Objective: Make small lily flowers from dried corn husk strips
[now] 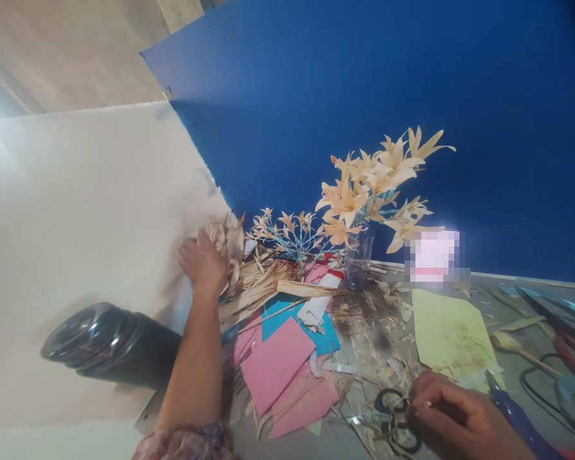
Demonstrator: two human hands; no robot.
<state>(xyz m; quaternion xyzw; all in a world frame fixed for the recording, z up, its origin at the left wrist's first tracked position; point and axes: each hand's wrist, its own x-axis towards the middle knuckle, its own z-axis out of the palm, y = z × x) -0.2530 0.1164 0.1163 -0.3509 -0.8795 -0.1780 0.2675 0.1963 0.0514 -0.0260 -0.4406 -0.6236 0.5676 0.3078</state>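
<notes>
At the far left of the table, my left hand point(204, 262) is closed on a pile of dried husks point(227, 239) against the pale wall. Near the front edge, my right hand point(453, 412) has its thumb and fingers pinched together; a tiny pale speck shows at the fingertips, too small to name. Just left of it lie black-handled scissors point(391, 401), their blades pointing left. Long dried husk strips point(259, 284) spread out from the pile. Cream artificial flowers point(347, 201) stand in a clear container point(358, 259), with a smaller blue-stemmed bunch point(299, 239) beside them.
Pink paper point(278, 364), teal paper point(282, 313) and a yellow sheet point(448, 332) lie among husk scraps. At right are red-handled shears point(570, 348) and a purple-handled tool point(515, 409). A dark shiny rolled object point(110, 345) stands left of my forearm. A blue panel point(388, 83) rises behind.
</notes>
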